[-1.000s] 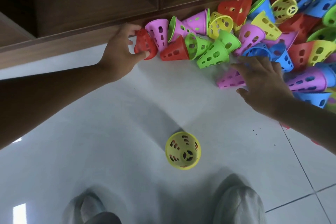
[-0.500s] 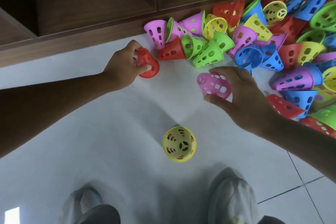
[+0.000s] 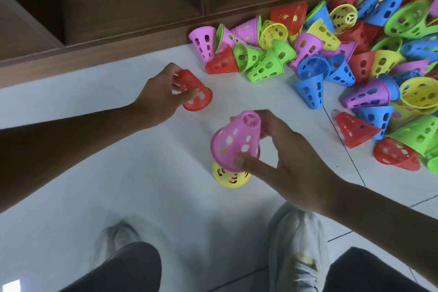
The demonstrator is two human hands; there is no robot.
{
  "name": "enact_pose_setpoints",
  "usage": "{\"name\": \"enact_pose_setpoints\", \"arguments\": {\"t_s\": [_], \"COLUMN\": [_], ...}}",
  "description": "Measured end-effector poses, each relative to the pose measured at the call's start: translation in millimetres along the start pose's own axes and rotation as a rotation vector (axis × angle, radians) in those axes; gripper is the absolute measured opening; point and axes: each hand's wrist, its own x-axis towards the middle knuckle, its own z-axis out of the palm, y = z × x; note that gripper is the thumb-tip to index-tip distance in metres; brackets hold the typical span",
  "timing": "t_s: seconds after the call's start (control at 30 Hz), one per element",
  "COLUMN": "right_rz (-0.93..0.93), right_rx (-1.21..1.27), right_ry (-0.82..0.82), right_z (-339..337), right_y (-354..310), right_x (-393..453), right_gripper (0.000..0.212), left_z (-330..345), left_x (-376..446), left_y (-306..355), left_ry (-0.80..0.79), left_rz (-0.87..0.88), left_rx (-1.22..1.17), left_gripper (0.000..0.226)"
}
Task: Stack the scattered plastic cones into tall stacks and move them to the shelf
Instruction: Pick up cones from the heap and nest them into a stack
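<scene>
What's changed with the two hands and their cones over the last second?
The right hand took a pink cone from the pile's edge and carried it over the yellow cone on the floor. The left hand drew its red cone away from the shelf. The yellow cone and the rest of the pile stayed put.

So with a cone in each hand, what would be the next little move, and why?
Probably lowering the pink cone in the right hand onto the yellow cone standing on the floor. The pink one is held wide end down, right above it and partly hiding it, so it looks lined up to nest. The left hand holds a red cone off to the side, likely next.
</scene>
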Motion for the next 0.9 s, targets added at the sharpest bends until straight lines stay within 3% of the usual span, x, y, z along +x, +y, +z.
{"name": "enact_pose_setpoints", "arguments": {"t_s": [0.5,0.67,0.9], "right_rz": [0.124,0.202,0.277], "right_rx": [-0.183,-0.19,-0.067], "right_ry": [-0.084,-0.071,0.013], "right_z": [29.5,32.8,36.0], "right_y": [23.1,20.2,28.5], "right_x": [-19.4,-20.3,-31.4], "right_gripper": [0.065,0.079,0.106], "left_z": [-19.4,-22.1,-6.0], "left_x": [-76.8,-98.6,-116.0], "left_y": [61.8,77.0,69.2], "left_ry": [-0.01,-0.092,-0.239], "left_rz": [0.123,0.198,0.338], "left_rx": [-0.233,-0.262,-0.064], "left_gripper": [0.031,0.027,0.04]}}
